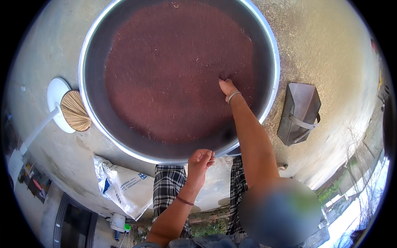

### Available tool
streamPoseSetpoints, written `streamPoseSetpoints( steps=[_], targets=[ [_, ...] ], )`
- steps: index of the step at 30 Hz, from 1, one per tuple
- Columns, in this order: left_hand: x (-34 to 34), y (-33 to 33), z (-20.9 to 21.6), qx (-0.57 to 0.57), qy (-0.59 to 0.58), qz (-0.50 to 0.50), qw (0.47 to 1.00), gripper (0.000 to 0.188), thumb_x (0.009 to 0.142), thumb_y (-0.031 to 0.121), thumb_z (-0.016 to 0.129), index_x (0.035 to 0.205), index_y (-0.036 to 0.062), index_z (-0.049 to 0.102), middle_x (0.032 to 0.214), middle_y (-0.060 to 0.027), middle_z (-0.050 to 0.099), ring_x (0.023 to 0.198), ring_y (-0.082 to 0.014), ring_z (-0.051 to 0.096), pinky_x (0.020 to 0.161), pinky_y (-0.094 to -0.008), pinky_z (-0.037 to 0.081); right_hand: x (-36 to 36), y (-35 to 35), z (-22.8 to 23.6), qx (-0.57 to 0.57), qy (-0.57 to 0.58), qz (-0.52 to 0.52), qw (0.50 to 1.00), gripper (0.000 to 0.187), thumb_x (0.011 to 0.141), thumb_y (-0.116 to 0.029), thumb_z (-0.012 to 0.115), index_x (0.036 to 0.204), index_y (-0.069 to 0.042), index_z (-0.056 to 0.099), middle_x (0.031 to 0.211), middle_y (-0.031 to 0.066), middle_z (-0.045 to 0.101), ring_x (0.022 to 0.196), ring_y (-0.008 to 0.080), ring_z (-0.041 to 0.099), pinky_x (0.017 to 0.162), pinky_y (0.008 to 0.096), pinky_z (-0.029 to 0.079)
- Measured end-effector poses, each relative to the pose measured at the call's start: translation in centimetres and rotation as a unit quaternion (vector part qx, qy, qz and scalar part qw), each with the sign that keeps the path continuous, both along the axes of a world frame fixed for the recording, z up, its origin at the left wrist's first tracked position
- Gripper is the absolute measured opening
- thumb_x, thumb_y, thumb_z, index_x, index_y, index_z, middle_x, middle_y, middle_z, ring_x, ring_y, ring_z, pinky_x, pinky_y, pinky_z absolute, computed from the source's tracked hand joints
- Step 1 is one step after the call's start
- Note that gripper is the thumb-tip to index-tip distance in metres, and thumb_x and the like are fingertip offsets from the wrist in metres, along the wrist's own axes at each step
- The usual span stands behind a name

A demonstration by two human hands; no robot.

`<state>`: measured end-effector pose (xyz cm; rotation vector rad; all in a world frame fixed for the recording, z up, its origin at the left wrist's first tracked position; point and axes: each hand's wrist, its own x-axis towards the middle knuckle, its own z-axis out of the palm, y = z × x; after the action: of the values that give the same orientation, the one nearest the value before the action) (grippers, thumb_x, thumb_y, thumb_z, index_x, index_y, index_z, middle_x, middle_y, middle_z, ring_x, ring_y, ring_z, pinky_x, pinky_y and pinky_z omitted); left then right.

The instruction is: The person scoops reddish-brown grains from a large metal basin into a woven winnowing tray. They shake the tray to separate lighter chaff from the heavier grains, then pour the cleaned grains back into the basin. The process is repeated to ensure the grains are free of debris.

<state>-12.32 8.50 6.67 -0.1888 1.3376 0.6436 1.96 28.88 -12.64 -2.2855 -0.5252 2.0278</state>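
The basin (277,68) is a wide, round metal vessel with a bright rim, positioned at the far centre of the scene. The grain (173,78), fine and dark red, lies inside it in a broad layer across the bottom, with small pale bits of chaff scattered on the surface. The right hand (227,87) reaches into the right part of the basin, its fingertips down at the grain beside a small dark hollow. The state of its grip cannot be determined, because the fingers are mostly hidden. A pale bangle (234,96) encircles the right wrist. The left hand (199,162) is located at the near rim; its grip is closed, fingers curled and thumb tip against the forefinger. Any piece pinched there is too small to identify. A dark red bracelet (185,201) encircles the left wrist. On the floor (331,49), a metal scoop (304,99) with a strap handle lies right of the basin, apart from it. A pleated tan fan (75,110) is at the left, overlapping a white disc (55,93). A white printed sack (128,186) lies at the near left, beside the checked trousers (168,184).
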Motion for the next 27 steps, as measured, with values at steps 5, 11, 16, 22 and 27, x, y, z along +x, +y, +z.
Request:
streamPoseSetpoints(
  steps=[5, 11, 16, 22, 27],
  targets=[
    [0.1, 0.3, -0.6, 0.02, 0.0, 0.012, 1.0, 0.008, 0.089, 0.014, 0.057, 0.089, 0.0072, 0.06, 0.091, -0.0033, 0.062, 0.079, -0.0093, 0.056, 0.073, -0.0249, 0.047, -9.4, 0.9, 6.1, 0.037, 0.114, -0.267, 0.956, 0.062, 0.086, -0.021, 0.056, 0.136, 0.002, 0.027, 0.139, 0.0166, 0.034, 0.129, 0.0346, 0.031, 0.102, 0.0621, 0.013],
    [-0.2, -0.2, -0.4, 0.017, 0.001, 0.023, 1.0, 0.008, 0.089, 0.016, 0.058, 0.09, 0.0085, 0.06, 0.091, -0.0026, 0.063, 0.08, -0.0091, 0.056, 0.073, -0.0248, 0.047, -4.2, 8.8, 8.9, 0.531, -0.125, 0.192, 0.816, 0.032, 0.079, -0.019, 0.062, 0.103, 0.003, 0.059, 0.098, 0.0217, 0.062, 0.091, 0.0369, 0.059, 0.079, 0.0385, 0.048],
    [-0.2, -0.1, 0.0, 0.023, -0.009, 0.036, 0.999, 0.007, 0.089, 0.016, 0.058, 0.09, 0.0086, 0.06, 0.09, -0.0022, 0.063, 0.08, -0.0091, 0.056, 0.073, -0.0245, 0.047, 7.7, 6.4, 4.7, 0.393, -0.295, 0.412, 0.767, 0.041, 0.08, -0.028, 0.063, 0.11, -0.002, 0.057, 0.104, 0.0216, 0.06, 0.098, 0.0357, 0.057, 0.085, 0.0393, 0.047],
    [-0.2, 0.0, -0.5, 0.023, -0.015, 0.03, 0.999, 0.006, 0.089, 0.013, 0.057, 0.09, 0.0075, 0.058, 0.09, -0.0028, 0.062, 0.08, -0.0096, 0.056, 0.074, -0.0248, 0.047, 6.5, -5.8, -2.1, 0.177, 0.02, -0.042, 0.983, 0.044, 0.082, -0.022, 0.063, 0.118, 0.0, 0.054, 0.108, 0.0133, 0.062, 0.099, 0.023, 0.058, 0.086, 0.0336, 0.045],
    [0.4, 0.0, -0.2, 0.01, -0.016, 0.014, 1.0, 0.007, 0.089, 0.013, 0.057, 0.09, 0.0066, 0.058, 0.09, -0.0034, 0.062, 0.08, -0.0099, 0.056, 0.074, -0.0246, 0.047, -2.3, -8.0, -1.1, 0.112, 0.018, -0.15, 0.982, 0.039, 0.085, -0.014, 0.059, 0.118, 0.003, 0.051, 0.106, 0.0111, 0.061, 0.097, 0.0217, 0.058, 0.084, 0.0374, 0.046]
  ],
)
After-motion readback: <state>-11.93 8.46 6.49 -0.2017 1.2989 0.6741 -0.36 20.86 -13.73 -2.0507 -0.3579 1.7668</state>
